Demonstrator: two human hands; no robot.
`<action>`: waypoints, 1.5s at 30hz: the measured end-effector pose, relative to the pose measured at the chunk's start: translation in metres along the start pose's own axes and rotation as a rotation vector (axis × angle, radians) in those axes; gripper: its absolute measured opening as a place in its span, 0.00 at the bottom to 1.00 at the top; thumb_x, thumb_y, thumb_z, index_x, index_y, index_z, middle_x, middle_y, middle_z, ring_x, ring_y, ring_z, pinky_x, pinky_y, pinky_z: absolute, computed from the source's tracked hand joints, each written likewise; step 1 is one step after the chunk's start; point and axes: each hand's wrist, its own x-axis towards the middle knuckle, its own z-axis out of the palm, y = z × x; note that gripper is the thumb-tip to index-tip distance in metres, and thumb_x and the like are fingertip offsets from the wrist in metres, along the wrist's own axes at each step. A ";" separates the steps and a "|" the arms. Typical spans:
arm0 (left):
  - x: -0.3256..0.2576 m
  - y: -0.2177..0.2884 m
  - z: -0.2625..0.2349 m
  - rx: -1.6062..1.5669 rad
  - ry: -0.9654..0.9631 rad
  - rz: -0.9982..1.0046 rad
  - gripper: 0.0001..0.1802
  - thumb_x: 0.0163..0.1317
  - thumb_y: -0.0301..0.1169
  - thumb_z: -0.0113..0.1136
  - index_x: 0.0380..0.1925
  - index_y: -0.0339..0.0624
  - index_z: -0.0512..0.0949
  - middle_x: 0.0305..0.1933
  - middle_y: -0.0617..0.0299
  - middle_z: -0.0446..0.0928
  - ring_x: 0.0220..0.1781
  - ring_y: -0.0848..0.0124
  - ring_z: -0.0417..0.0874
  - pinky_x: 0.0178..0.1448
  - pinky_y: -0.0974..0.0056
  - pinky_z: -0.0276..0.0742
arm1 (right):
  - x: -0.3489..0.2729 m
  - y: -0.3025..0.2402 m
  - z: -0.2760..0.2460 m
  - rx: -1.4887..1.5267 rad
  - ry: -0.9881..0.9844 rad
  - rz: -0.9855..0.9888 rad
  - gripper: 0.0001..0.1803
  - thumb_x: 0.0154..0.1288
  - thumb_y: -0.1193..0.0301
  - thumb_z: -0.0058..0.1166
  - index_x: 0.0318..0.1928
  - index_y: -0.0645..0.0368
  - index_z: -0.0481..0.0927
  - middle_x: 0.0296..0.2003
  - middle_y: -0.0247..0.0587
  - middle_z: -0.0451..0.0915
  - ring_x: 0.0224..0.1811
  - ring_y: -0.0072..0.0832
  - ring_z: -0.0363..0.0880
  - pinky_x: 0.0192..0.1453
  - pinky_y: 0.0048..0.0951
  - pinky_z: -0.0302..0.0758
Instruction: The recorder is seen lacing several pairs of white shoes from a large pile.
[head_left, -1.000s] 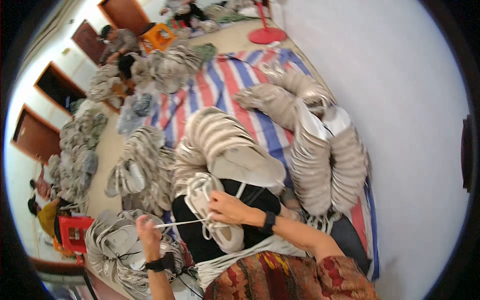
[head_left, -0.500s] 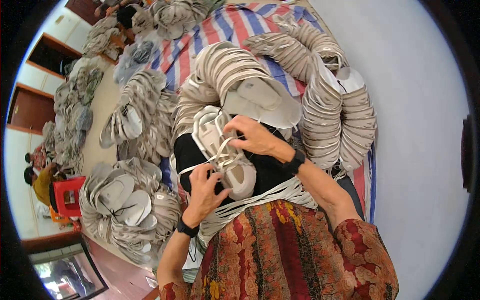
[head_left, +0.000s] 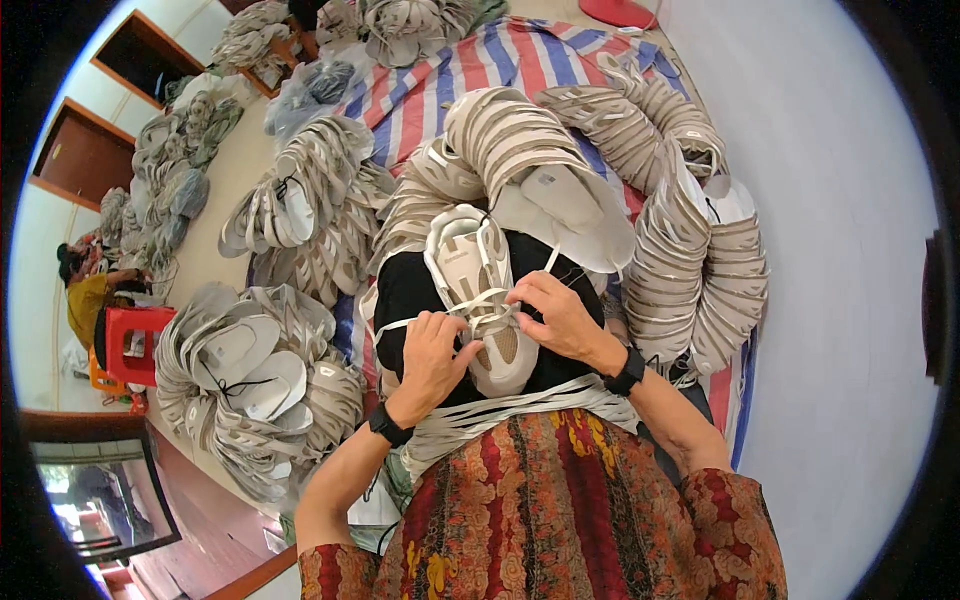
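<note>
A beige and white shoe upper (head_left: 465,262) lies across the black cloth on my lap, its toe toward me. A pale flat shoelace (head_left: 492,298) crosses its front through the eyelets. My left hand (head_left: 430,362) is closed at the left eyelet row, thumb by the toe and fingertips on the lace; a lace end sticks out to its left. My right hand (head_left: 560,318) pinches the lace at the right eyelet row, and another lace end rises above it. Fingers partly hide the lower lacing. A bundle of loose pale laces (head_left: 540,402) lies across my lap nearest me.
Curved stacks of nested uppers stand ahead (head_left: 520,130), at right (head_left: 665,270) and at left (head_left: 240,370), on a striped sheet (head_left: 480,65). A white wall (head_left: 830,300) borders the right side. A red stool (head_left: 130,345) and a seated person in yellow (head_left: 90,300) are far left.
My right hand has come down and nearer the toe, to the right eyelets. The upper now sits straighter, and my left hand has shifted closer to the lacing. The view has turned slightly.
</note>
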 end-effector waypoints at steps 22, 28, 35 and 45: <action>0.004 -0.048 -0.012 -0.361 -0.209 -0.329 0.13 0.56 0.34 0.54 0.19 0.38 0.75 0.42 0.53 0.71 0.47 0.61 0.65 0.52 0.61 0.60 | 0.035 0.009 0.002 -0.368 0.004 -0.184 0.05 0.49 0.71 0.54 0.24 0.57 0.72 0.27 0.39 0.68 0.33 0.35 0.69 0.35 0.34 0.66; 0.008 -0.037 0.001 -0.243 -0.142 -0.187 0.08 0.55 0.33 0.57 0.26 0.40 0.76 0.44 0.53 0.66 0.48 0.59 0.63 0.54 0.59 0.59 | 0.025 0.034 -0.029 -0.377 0.324 -0.048 0.05 0.46 0.77 0.54 0.24 0.60 0.71 0.25 0.42 0.69 0.33 0.39 0.69 0.36 0.35 0.66; 0.007 -0.032 -0.012 -0.277 -0.123 -0.158 0.10 0.51 0.29 0.60 0.34 0.40 0.74 0.43 0.55 0.68 0.46 0.60 0.66 0.52 0.61 0.62 | 0.031 0.011 -0.020 0.827 -0.005 0.648 0.14 0.63 0.69 0.48 0.46 0.65 0.67 0.21 0.30 0.69 0.14 0.16 0.62 0.19 0.19 0.60; 0.012 -0.034 -0.017 -0.220 0.131 -0.128 0.20 0.46 0.21 0.61 0.42 0.39 0.70 0.40 0.54 0.69 0.46 0.57 0.68 0.51 0.60 0.64 | 0.046 0.038 -0.047 0.842 0.179 0.593 0.09 0.55 0.75 0.53 0.39 0.58 0.74 0.20 0.28 0.67 0.16 0.18 0.62 0.19 0.19 0.58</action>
